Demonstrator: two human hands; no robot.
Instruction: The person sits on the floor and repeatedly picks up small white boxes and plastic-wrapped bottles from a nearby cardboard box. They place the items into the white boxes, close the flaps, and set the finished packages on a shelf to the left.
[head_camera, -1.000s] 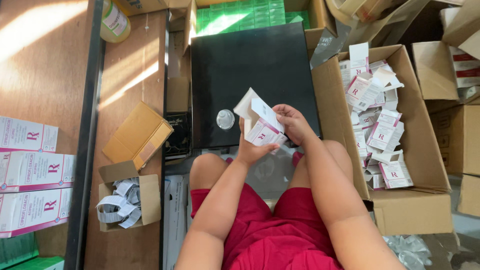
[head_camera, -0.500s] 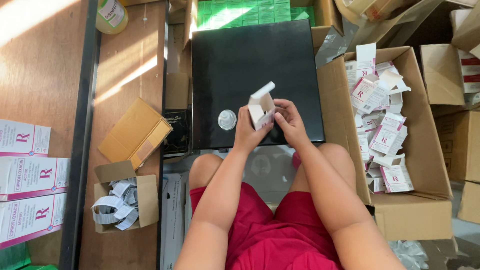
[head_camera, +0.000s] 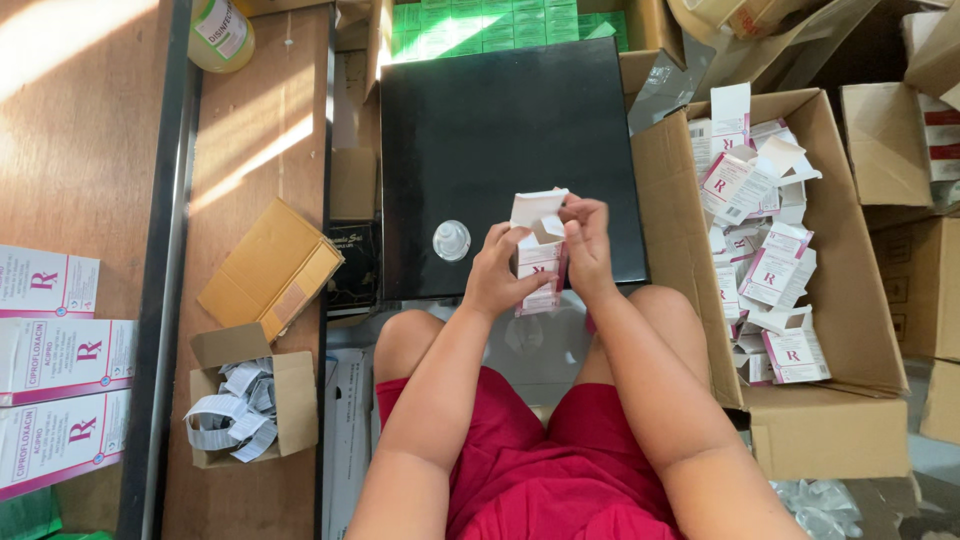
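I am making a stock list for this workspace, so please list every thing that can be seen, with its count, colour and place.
small carton: one, white and pink, held upright between both hands, top flap open
black panel: one, under the hands
clear round cap: one, on the panel
large cardboard box: one, brown, on the right, full of white-pink cartons, too many to count
long boxes: three, white and pink, far left
small open box: one, brown, holding paper slips
flat brown box: one, on the wooden shelf
bottle: one, yellowish, top left
green packs: several, top
left hand: holds carton
right hand: holds carton
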